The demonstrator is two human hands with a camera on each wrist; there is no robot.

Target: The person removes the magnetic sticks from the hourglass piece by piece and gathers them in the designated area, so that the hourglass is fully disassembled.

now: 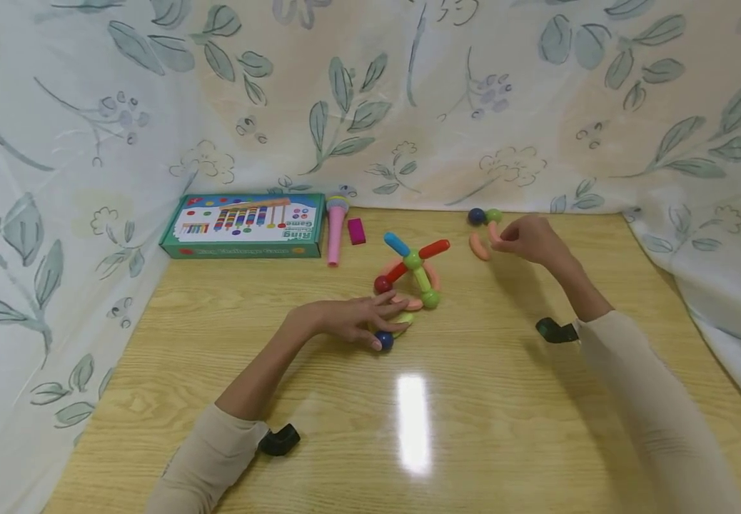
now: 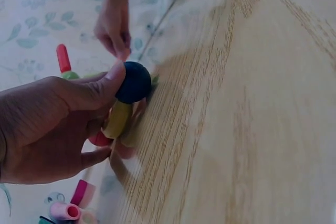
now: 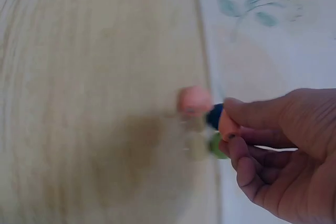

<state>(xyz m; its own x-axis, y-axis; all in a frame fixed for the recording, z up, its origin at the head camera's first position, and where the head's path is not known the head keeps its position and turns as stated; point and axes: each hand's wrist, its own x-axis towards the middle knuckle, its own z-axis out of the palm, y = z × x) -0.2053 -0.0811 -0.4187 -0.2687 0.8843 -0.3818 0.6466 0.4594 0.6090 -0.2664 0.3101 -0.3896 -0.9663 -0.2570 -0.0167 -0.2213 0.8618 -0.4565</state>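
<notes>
A model of coloured balls and rods, like magnetic building pieces, stands on the table with a green ball point(image 1: 413, 260) at its top. Blue and red rods point(image 1: 435, 248) stick up from that ball. My left hand point(image 1: 354, 319) holds the model's near side, its thumb against a dark blue ball point(image 2: 134, 82) and its fingers over a curved yellow-green rod point(image 2: 118, 120). At the back right, my right hand point(image 1: 531, 239) pinches a curved orange rod point(image 3: 228, 125) between thumb and fingertips. Another orange rod point(image 1: 479, 247) lies beside it.
Behind the right hand lie a loose blue ball point(image 1: 476, 215) and a green ball point(image 1: 494, 214). A ring game box point(image 1: 242, 227), a pink toy microphone point(image 1: 336, 232) and a magenta block point(image 1: 356, 231) lie at the back left. Flowered cloth point(image 1: 409, 107) hangs behind the table.
</notes>
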